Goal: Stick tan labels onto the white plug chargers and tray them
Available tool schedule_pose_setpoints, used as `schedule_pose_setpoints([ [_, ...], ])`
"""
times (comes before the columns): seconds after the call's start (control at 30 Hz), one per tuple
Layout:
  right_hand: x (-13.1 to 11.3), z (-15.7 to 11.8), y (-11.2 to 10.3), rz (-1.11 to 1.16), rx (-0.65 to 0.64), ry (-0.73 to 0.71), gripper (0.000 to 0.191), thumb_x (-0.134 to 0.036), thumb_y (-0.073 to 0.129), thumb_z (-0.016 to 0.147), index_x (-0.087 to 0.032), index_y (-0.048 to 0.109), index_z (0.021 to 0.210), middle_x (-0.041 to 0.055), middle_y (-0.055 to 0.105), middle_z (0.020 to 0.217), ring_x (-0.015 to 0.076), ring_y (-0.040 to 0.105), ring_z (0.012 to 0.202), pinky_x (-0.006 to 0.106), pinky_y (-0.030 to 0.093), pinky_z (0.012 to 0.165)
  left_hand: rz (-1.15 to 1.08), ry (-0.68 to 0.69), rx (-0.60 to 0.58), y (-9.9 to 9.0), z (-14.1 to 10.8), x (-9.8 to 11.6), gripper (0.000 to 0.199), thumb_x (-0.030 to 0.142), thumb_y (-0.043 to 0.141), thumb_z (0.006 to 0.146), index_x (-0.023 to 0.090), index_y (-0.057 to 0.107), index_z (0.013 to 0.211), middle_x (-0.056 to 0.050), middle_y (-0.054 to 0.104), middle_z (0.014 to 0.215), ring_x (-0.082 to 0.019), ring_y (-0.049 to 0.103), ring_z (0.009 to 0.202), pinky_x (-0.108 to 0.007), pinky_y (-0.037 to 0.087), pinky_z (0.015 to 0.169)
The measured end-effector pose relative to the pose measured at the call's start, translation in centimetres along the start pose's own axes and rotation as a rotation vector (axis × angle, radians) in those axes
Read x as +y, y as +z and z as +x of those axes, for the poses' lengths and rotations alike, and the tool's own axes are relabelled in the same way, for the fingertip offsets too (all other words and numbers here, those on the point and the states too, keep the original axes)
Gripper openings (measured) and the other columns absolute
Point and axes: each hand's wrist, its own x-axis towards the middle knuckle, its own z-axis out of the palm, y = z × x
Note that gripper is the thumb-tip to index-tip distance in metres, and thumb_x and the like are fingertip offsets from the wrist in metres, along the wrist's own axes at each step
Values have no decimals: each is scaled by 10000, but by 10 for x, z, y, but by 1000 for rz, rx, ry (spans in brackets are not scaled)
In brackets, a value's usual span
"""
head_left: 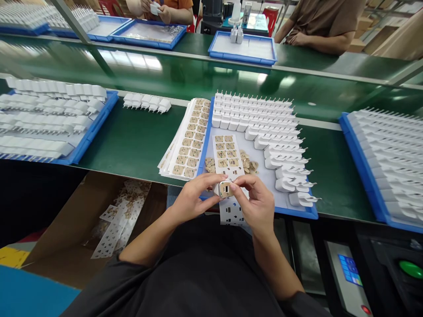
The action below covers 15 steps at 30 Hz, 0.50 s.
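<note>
My left hand (pixel 193 198) grips a small white plug-in charger (pixel 217 189) between thumb and fingers. Its end face points towards me and carries a tan sticker (pixel 225 189) with a dark port opening in it. On the face's right edge presses the thumb of my right hand (pixel 256 198), its index finger curled behind the charger. Just beyond my hands, a partly used sticker sheet (pixel 228 152) lies in a blue tray (pixel 206 147), its punched end hanging over the near edge. Loose tan pieces (pixel 253 166) lie beside the sheet.
Rows of white chargers (pixel 254 110) fill the tray's back and right side. A stack of sticker sheets (pixel 188 141) lies to its left. More charger trays stand at far left (pixel 94 136) and right (pixel 360 171). Below left, a carton (pixel 66 229) holds scrap. Two people sit across the bench.
</note>
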Motion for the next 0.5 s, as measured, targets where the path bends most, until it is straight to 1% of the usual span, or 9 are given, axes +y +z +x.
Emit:
schedule_pose_setpoints([
  [0.1, -4, 0, 2, -108, 22, -101, 55, -216, 671, 941, -248, 657, 898, 5, 676, 822, 175, 636, 782, 352, 538, 751, -1, 14, 13, 1, 0, -2, 435, 175, 698, 928, 251, 595, 1344, -92, 719, 1292, -215, 678, 1188, -280, 621, 845],
  [0.17, -4, 1, 5, -184, 68, -167, 63, -213, 688, 919, -260, 660, 889, 13, 667, 822, 186, 625, 774, 370, 549, 757, 1, 15, 26, 2, -2, -3, 442, 161, 701, 921, 255, 595, 1340, -90, 717, 1302, -215, 669, 1210, -277, 619, 852],
  [0.2, -3, 1, 6, -202, 100, -171, 54, -224, 700, 908, -264, 665, 899, 22, 668, 850, 193, 623, 785, 372, 559, 751, -1, 13, 33, 3, -3, -4, 448, 152, 705, 916, 257, 595, 1338, -90, 716, 1308, -214, 664, 1223, -275, 617, 854],
  [0.23, -2, 2, 6, -194, 128, -145, 49, -243, 707, 902, -267, 670, 923, 32, 666, 894, 196, 624, 807, 367, 569, 742, -7, 10, 42, 4, -4, -5, 454, 145, 710, 910, 258, 594, 1334, -90, 716, 1311, -215, 661, 1234, -273, 617, 853],
  [0.3, 1, 3, 7, -92, 141, -23, 86, -290, 699, 911, -266, 670, 988, 43, 655, 976, 193, 635, 873, 340, 586, 738, -34, 9, 72, 6, -5, -7, 462, 140, 724, 898, 260, 593, 1324, -95, 717, 1312, -219, 662, 1245, -266, 623, 826],
  [0.37, 5, 4, 7, 84, 68, 112, 114, -330, 655, 942, -262, 665, 1033, 43, 654, 1015, 192, 651, 962, 324, 592, 788, -51, 26, 115, 9, -6, -9, 450, 141, 733, 891, 257, 596, 1303, -107, 718, 1305, -230, 667, 1248, -281, 634, 819],
  [0.4, 6, 4, 7, 174, 11, 156, 131, -343, 637, 951, -262, 666, 1050, 44, 662, 1036, 195, 657, 1010, 326, 590, 828, -46, 48, 142, 11, -6, -10, 437, 140, 737, 888, 253, 600, 1288, -112, 721, 1294, -235, 673, 1241, -309, 638, 848],
  [0.47, 7, 3, 8, 306, -90, 190, 161, -353, 637, 944, -270, 679, 1076, 52, 676, 1123, 211, 651, 1118, 338, 578, 904, -4, 116, 198, 15, -4, -12, 413, 135, 743, 883, 249, 608, 1257, -117, 727, 1266, -240, 686, 1218, -396, 621, 956],
  [0.5, 6, 2, 10, 348, -116, 193, 168, -345, 649, 933, -277, 687, 1081, 54, 673, 1167, 217, 639, 1165, 342, 569, 932, 26, 154, 221, 17, -2, -12, 406, 130, 742, 883, 250, 608, 1247, -115, 729, 1255, -240, 691, 1206, -438, 600, 1007],
])
